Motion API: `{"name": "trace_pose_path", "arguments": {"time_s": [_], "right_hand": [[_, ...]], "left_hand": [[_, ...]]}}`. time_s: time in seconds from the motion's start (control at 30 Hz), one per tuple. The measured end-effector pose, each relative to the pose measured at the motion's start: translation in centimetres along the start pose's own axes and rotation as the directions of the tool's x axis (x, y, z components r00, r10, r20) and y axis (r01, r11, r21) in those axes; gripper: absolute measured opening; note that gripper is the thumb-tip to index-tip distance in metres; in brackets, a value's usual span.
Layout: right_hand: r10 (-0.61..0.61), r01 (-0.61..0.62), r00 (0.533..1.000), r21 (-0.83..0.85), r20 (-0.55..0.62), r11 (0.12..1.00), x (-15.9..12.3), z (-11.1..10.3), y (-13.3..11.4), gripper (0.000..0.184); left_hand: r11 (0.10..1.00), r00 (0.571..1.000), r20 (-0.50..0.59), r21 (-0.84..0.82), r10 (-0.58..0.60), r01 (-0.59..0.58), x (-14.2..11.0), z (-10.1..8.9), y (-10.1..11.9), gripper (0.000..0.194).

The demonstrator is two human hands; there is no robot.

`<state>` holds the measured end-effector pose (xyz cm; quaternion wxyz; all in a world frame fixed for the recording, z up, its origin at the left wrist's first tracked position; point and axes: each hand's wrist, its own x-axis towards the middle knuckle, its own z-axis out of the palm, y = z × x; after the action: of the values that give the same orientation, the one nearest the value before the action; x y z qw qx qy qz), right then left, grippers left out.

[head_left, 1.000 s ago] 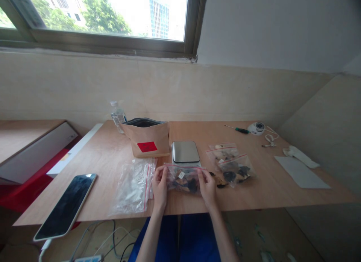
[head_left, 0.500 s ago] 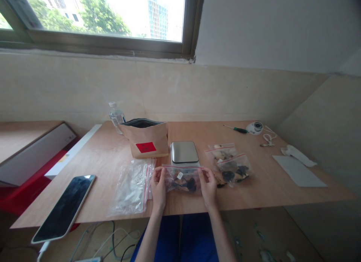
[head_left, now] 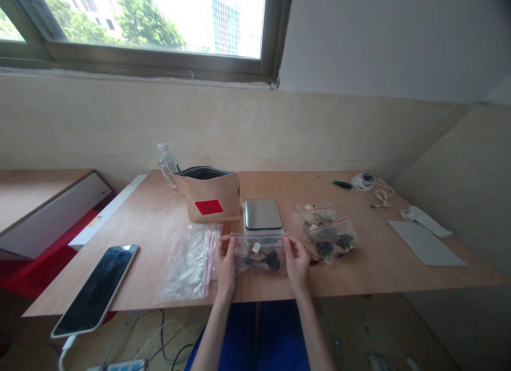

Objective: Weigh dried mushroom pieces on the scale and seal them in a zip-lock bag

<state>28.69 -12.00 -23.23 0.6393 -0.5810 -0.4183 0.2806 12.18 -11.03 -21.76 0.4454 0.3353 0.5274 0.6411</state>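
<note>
I have the person's left hand (head_left: 224,264) and right hand (head_left: 297,265) at lower centre of the frame, each pinching one top corner of a zip bag (head_left: 260,258) of dark and tan pieces between thumb and bent fingers; the bag lies near the front edge of the wooden table (head_left: 139,243). Room is tight for me: a steel scale (head_left: 262,214) sits just above, a flat plastic bag (head_left: 188,264) just left, and two filled zip bags (head_left: 325,233) just right.
</note>
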Motion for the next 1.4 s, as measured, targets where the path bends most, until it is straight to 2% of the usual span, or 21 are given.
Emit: {"name": "trace_pose_path", "arguments": {"time_s": [0.4, 0.63, 0.8, 0.97, 1.2, 1.3, 1.4], "right_hand": [[-0.023, 0.021, 0.997, -0.032, -0.075, 0.999, 0.0, -0.2, 0.6, 0.031], [0.028, -0.023, 0.996, 0.059, -0.09, 0.998, 0.2, -0.3, 0.3, 0.033], [0.064, -0.056, 0.995, 0.095, -0.075, 0.994, 0.2, -0.1, -0.4, 0.033], [0.066, -0.065, 0.998, 0.077, -0.011, 0.995, 0.1, 0.0, -0.6, 0.032], [0.056, -0.055, 0.997, 0.024, -0.057, 0.998, 0.1, -0.2, 0.2, 0.033], [0.048, -0.047, 0.997, 0.031, -0.058, 0.998, 0.1, -0.3, 0.5, 0.032], [0.031, -0.029, 0.997, 0.034, -0.073, 0.999, 0.2, -0.3, 0.4, 0.031]], "left_hand": [[0.995, 0.994, 0.078, 0.057, 0.075, -0.079, 0.5, -0.3, -0.6, 0.024], [0.993, 0.99, 0.105, 0.064, 0.097, -0.104, 0.6, -0.4, -0.6, 0.022], [0.992, 0.991, 0.085, 0.063, 0.1, -0.106, 0.5, -0.2, -0.5, 0.024], [0.992, 0.992, 0.073, 0.068, 0.101, -0.106, 0.4, -0.1, -0.4, 0.025], [0.989, 0.99, 0.077, 0.078, 0.12, -0.126, 0.2, 0.0, 0.0, 0.028], [0.989, 0.987, 0.11, 0.075, 0.119, -0.127, 0.1, 0.1, 0.3, 0.027], [0.991, 0.977, 0.19, 0.069, 0.096, -0.111, 0.1, 0.3, 0.6, 0.026]]}}
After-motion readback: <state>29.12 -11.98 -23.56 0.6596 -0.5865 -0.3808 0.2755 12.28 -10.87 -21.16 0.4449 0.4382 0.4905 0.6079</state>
